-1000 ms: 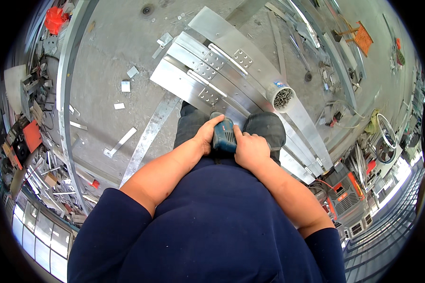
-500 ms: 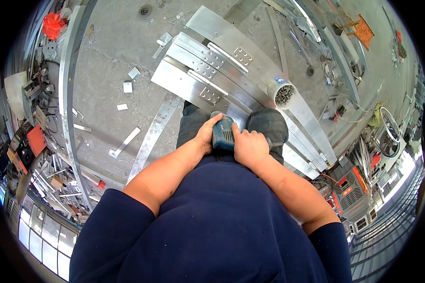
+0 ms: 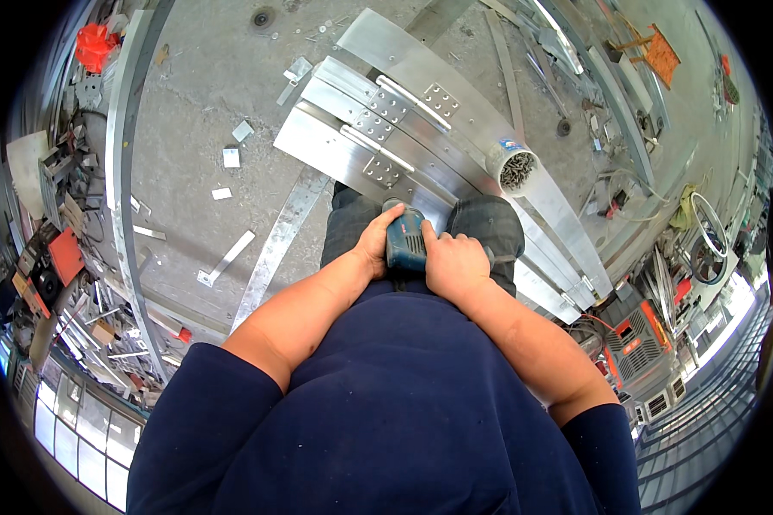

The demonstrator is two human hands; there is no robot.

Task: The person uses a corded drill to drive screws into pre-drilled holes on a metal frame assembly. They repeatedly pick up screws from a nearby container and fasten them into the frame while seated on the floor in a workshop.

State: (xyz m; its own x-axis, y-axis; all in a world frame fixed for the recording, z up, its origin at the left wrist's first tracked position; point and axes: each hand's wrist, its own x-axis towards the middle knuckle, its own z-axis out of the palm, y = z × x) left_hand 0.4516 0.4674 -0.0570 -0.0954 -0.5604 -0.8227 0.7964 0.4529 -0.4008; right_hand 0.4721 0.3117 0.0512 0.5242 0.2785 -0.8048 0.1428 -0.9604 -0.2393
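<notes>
A blue power drill (image 3: 406, 244) is held between my thighs, its front end toward the nearest metal panel (image 3: 322, 142). My left hand (image 3: 374, 242) wraps round its left side, thumb near the front. On the right, my right hand (image 3: 455, 268) is closed on it, with the index finger along the body; the grip itself is hidden. Two long hinges (image 3: 378, 149) lie across the shiny panels, their leaves pierced with several holes. The drill's tip is out of sight. A white tub (image 3: 533, 182) full of small screws or rivets (image 3: 516, 172) stands on the panels to the right.
Long metal beams (image 3: 122, 163) run along the left and far right. Metal offcuts (image 3: 232, 158) and a flat bar (image 3: 283, 240) lie on the concrete floor. Scrap heaps up at the left rim. An orange-and-grey machine (image 3: 637, 348) and a wheel (image 3: 710, 240) stand at right.
Hardly anything differs. Both hands keep hold of the drill in nearly the same place, and the view has shifted very slightly.
</notes>
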